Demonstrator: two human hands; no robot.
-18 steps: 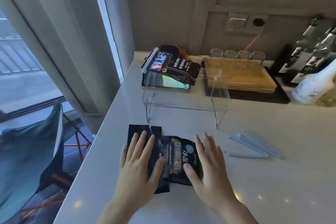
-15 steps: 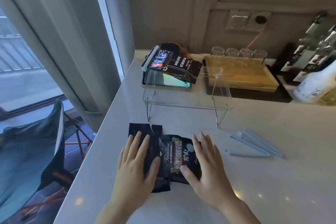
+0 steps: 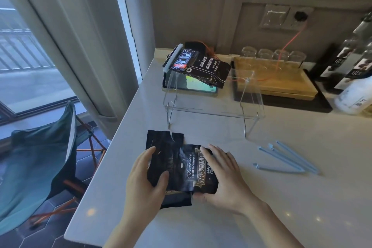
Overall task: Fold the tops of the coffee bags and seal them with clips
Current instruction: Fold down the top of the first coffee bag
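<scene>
A black coffee bag (image 3: 181, 167) with gold lettering lies on its side on the white counter (image 3: 281, 197), its open top pointing left. My left hand (image 3: 145, 181) grips the bag's top part, thumb on the front and fingers curled round the left edge. My right hand (image 3: 223, 177) holds the bag's right end, fingers over it and thumb under the near edge. Several light blue sealing clips (image 3: 285, 159) lie loose to the right. Another black coffee bag (image 3: 203, 68), closed with a white clip (image 3: 173, 58), rests on the clear stand at the back.
A clear acrylic stand (image 3: 213, 104) is just behind the bag, with a tablet (image 3: 193, 86) under it. A wooden tray (image 3: 273, 78), glasses (image 3: 271, 54) and bottles (image 3: 354, 62) line the back right. The counter's left edge drops to a teal folding chair (image 3: 38, 159).
Both hands went from lying flat on the bag to gripping it. The left hand shifted to the bag's left edge and the bag's near edge has lifted.
</scene>
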